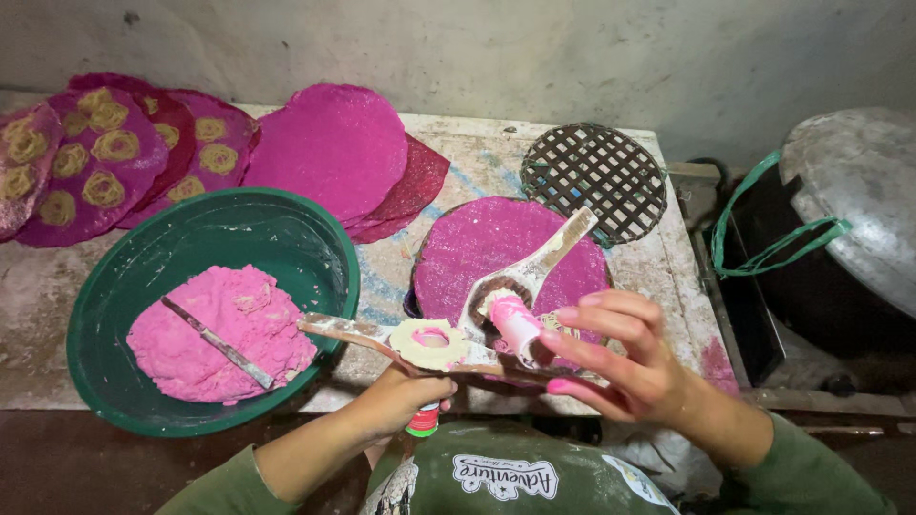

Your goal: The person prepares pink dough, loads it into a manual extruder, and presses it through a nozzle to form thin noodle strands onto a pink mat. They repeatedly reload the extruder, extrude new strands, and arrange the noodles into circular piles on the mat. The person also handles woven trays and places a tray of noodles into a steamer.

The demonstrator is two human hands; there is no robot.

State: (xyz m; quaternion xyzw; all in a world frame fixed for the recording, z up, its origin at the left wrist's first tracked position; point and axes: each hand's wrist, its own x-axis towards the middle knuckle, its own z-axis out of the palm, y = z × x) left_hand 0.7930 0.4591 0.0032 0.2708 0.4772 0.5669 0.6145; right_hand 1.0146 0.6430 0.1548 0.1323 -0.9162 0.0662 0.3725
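Observation:
My left hand [405, 396] grips the lower part of a wooden hinged press [448, 343] from below; a ring of pale yellow dough [429, 344] with a pink centre sits on its arm. My right hand [620, 358] holds a small pink cylinder [515, 324] coated with dough, pressed against the press's cup. The press's upper handle [558, 250] points up over a round pink sheet [487, 250] lying on a woven mat.
A green bowl [129, 277] at left holds pink dough [219, 334] with a stick [218, 343] in it. Pink discs [334, 143], some with yellow spirals [105, 153], lie at the back. A dark woven round mat [596, 181] and a metal lid [859, 200] are to the right.

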